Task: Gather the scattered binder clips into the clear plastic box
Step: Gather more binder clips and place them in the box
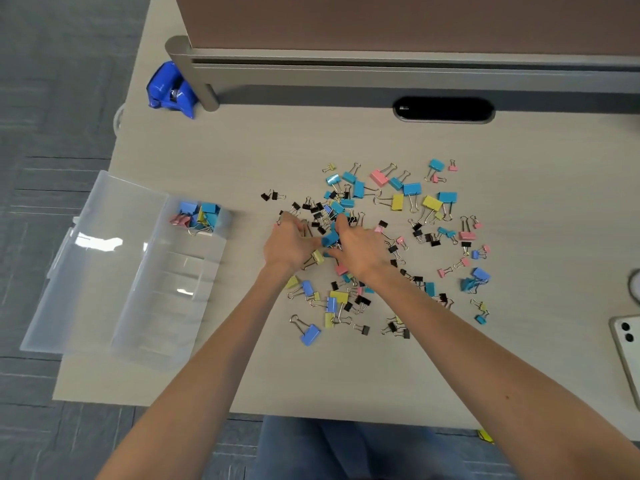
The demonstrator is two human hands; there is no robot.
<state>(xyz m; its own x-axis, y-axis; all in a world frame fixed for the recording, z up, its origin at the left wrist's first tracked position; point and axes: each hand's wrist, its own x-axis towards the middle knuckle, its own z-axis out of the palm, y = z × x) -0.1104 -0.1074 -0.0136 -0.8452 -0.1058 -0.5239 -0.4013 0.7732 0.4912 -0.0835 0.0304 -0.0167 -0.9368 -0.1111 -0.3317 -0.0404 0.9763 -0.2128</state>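
Several clips (199,216) sit in the box (166,306); right hand (362,251) pinches a blue clip (330,239); left hand (285,245): grip unclear.

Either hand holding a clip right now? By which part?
Right hand pinches a blue binder clip by its body, between thumb and fingers. Left hand lies over the scattered clips; whether it holds one cannot be told.

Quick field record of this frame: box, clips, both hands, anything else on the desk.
box: clear plastic box, lid open, left side of desk
in box: few clips, far compartment
loose: binder clips, mixed colours and sizes, scattered centre-right
left hand: in the pile, grip unclear
right hand: in the pile, grip unclear
other: blue tape dispenser; phone
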